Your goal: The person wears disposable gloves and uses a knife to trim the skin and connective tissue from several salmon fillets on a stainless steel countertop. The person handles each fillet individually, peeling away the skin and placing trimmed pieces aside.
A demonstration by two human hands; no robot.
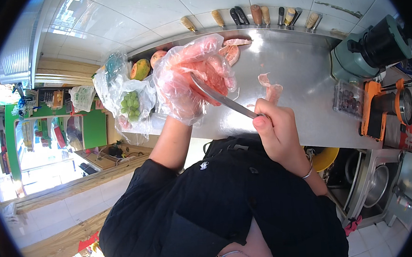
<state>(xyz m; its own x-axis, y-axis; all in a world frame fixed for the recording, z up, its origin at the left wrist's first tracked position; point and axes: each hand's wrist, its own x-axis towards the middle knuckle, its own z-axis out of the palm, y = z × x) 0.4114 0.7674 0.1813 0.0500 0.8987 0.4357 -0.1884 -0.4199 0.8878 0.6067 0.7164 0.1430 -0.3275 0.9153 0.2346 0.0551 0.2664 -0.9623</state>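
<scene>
My left hand point(191, 75), in a clear plastic glove, holds a peeled pink-red citrus fruit point(214, 80), likely grapefruit or pomelo, above the steel counter point(296, 86). My right hand point(279, 130) is bare and grips the handle end of a knife point(225, 101); the handle is mostly hidden in the fingers. The curved blade runs up to the left, its tip against the fruit's flesh. Behind the gloved hand lie pieces of peel or membrane point(232, 55), with a long strip point(238, 41) by the back edge. Another torn piece of peel point(272, 88) rests just beyond my right hand.
Plastic bags with green grapes point(130, 106) and a green-orange fruit point(140, 69) are at the left. Several knife handles point(256, 15) stand along the back wall. At the right are a green juicer point(355, 57), a clear box of dark fruit point(348, 99), an orange-framed appliance point(371, 111) and a sink point(392, 176).
</scene>
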